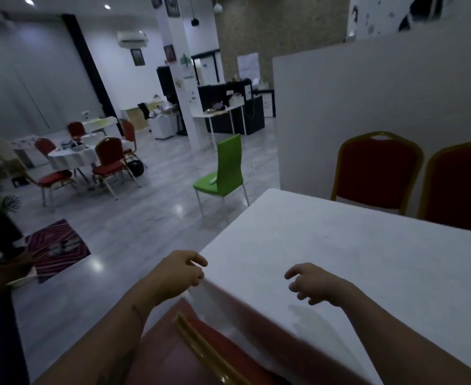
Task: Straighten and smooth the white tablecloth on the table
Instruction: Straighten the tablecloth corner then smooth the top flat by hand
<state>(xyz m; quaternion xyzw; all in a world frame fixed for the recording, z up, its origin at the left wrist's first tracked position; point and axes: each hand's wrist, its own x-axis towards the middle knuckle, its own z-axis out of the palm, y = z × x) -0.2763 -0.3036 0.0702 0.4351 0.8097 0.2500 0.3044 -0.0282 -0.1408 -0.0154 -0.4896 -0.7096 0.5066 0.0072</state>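
Note:
A white tablecloth covers the table and fills the lower right of the head view. My left hand is at the cloth's near left corner and pinches the hem there between thumb and fingers. Over the near edge of the cloth hovers my right hand, fingers loosely curled, holding nothing; its shadow falls on the cloth just below it. The cloth's top looks flat, with the near side hanging down over the edge.
A red chair with a gold frame stands right below my arms. Two more red chairs face me across the table, before a white partition. A green chair stands on the open floor to the left.

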